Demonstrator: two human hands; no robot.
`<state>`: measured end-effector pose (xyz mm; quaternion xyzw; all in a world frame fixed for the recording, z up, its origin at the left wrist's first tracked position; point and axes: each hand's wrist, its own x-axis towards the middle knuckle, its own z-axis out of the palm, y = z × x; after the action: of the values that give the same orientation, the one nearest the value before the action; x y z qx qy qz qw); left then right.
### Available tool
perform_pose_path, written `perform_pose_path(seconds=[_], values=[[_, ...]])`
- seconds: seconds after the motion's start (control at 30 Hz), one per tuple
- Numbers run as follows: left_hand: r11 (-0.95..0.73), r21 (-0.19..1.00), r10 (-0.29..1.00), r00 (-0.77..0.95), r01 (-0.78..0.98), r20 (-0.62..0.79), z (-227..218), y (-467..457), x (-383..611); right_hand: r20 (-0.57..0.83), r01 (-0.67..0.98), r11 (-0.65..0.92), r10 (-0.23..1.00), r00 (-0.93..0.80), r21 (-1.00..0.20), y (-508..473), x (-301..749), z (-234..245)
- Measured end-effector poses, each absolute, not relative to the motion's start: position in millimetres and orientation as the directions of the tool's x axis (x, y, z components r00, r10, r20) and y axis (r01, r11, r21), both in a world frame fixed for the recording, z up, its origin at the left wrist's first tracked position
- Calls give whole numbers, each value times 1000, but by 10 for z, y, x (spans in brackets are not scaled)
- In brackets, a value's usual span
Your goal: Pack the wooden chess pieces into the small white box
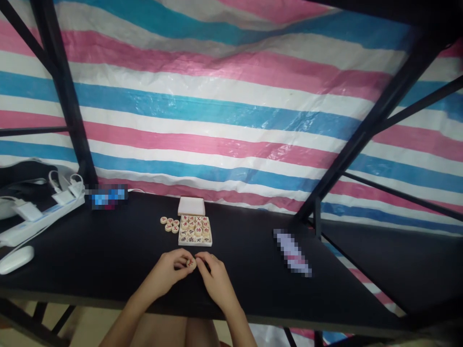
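Between the thumb and fingers of my left hand (167, 272) is a round wooden Chinese chess piece (191, 264) with a red character on its face. My right hand (213, 274) is closed, its thumb and fingertips at the right edge of that piece; whether they grip anything is hidden. Just beyond both hands lies a white box (195, 243) holding rows of similar pieces, red characters at the back and dark ones in front. Several loose chess pieces (169, 225) with red characters lie flat to its left.
The box's pale lid (191, 206) lies behind it on the black table (238, 241). A power strip (39, 219) with chargers and a white mouse (16, 259) are at left. Blurred-out items lie at back left and at right. Black frame bars (343, 149) and a striped sheet (217, 106) enclose the table.
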<state>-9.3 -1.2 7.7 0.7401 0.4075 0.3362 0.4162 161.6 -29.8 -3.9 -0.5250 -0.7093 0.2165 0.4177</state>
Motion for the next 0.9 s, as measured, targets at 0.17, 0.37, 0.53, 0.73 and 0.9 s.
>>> perform_pose_path(seconds=[0.17,0.37,0.53,0.73,0.9], values=[[-380,860,895,370,341,249,-1,-18,3,320,505,348,936,-144,-790,-308,1607,-1],[-322,891,928,293,320,230,-64,-5,-18,316,409,333,942,-110,-850,-291,1611,4],[-283,906,925,340,314,171,-49,13,-26,347,375,350,935,-79,-858,-294,1611,15],[-284,903,928,330,323,174,15,-14,-46,336,383,348,937,-98,-856,-293,1606,12],[-317,876,912,370,362,177,78,-47,-33,323,394,328,943,-83,-859,-289,1603,23]])
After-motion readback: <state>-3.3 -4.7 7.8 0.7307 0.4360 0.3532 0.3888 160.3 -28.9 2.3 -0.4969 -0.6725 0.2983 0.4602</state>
